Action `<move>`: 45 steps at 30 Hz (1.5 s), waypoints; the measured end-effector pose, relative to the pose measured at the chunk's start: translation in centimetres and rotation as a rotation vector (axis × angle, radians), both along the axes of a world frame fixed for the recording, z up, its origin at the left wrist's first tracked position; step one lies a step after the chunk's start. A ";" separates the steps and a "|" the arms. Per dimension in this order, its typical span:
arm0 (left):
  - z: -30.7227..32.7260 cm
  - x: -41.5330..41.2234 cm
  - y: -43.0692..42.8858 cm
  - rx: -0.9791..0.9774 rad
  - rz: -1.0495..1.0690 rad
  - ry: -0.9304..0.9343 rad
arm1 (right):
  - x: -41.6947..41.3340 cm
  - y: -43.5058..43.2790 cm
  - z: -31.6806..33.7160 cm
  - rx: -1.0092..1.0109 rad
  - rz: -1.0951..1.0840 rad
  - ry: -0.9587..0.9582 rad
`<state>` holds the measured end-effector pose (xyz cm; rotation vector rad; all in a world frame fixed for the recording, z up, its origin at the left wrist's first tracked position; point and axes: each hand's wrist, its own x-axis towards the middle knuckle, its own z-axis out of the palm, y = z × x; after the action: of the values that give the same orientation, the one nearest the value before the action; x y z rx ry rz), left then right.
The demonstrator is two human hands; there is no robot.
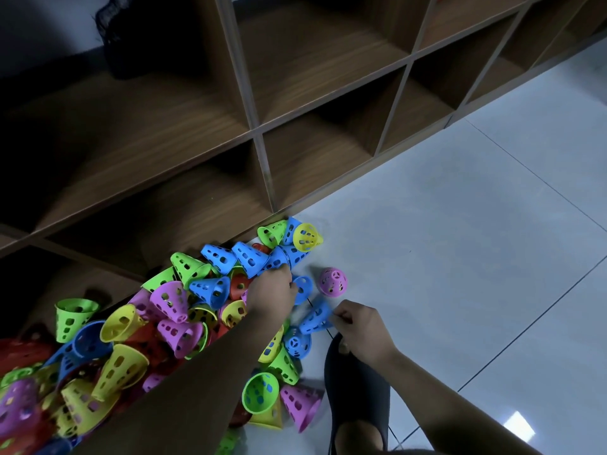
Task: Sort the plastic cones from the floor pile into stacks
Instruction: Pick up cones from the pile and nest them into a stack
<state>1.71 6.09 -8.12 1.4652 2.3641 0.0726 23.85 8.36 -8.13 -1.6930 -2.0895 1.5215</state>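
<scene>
Cones (170,303) lie in a mixed-colour pile (131,356) on the floor (460,257) at the foot of the wooden shelf (295,126); no stack in view yet. Thin perforated plastic: I judge them light, slightly springy, likely to skid on tile and to jam when nested. Best taken at the wide rim. Left hand (272,292) reaches across, forearm low, knuckles up, fingers curled down into the blue cluster (249,257) at the far edge; whether its grip has closed on 1, I cannot tell. Right hand (359,325), wrist bent, pinches a blue cone (313,318) near a dark slipper (354,389).
</scene>
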 end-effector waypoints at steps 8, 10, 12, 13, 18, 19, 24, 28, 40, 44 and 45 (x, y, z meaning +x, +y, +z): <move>4.1 -2.3 -3.7 0.126 0.281 -0.209 | 0.2 4.4 1.8 -0.042 -0.244 0.221; 4.8 -2.5 -4.5 0.148 0.356 -0.304 | -0.3 5.5 1.8 -0.114 -0.328 0.235; 5.3 -2.4 -5.0 0.195 0.425 -0.421 | -0.6 6.2 1.1 -0.177 -0.374 0.215; 5.3 -2.4 -5.1 0.216 0.452 -0.467 | -0.7 6.5 0.4 -0.196 -0.388 0.196; 5.3 -2.0 -5.0 0.270 0.562 -0.676 | -1.0 7.2 -2.8 -0.231 -0.408 0.031; 5.2 -1.9 -4.8 0.269 0.583 -0.709 | -1.0 7.3 -3.7 -0.227 -0.403 -0.012; 4.3 -1.2 -3.8 0.265 0.652 -0.824 | -1.8 7.3 -6.9 -0.191 -0.263 -0.167; 3.8 -0.7 -3.1 0.245 0.720 -0.887 | -3.6 5.9 -5.6 -0.108 -0.096 -0.197; 3.1 0.8 -1.6 0.399 0.379 -0.662 | -5.0 5.8 2.4 -0.398 -0.383 0.382; 3.2 1.3 -2.4 0.408 0.309 -0.617 | -4.8 6.4 3.4 -0.528 -0.341 0.509; 3.4 1.2 -2.7 0.397 0.297 -0.609 | -4.8 6.5 3.6 -0.525 -0.360 0.521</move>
<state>2.92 3.36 -4.75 1.0168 2.0861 0.9647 19.02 14.84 -4.56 -1.4496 -1.1312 2.1882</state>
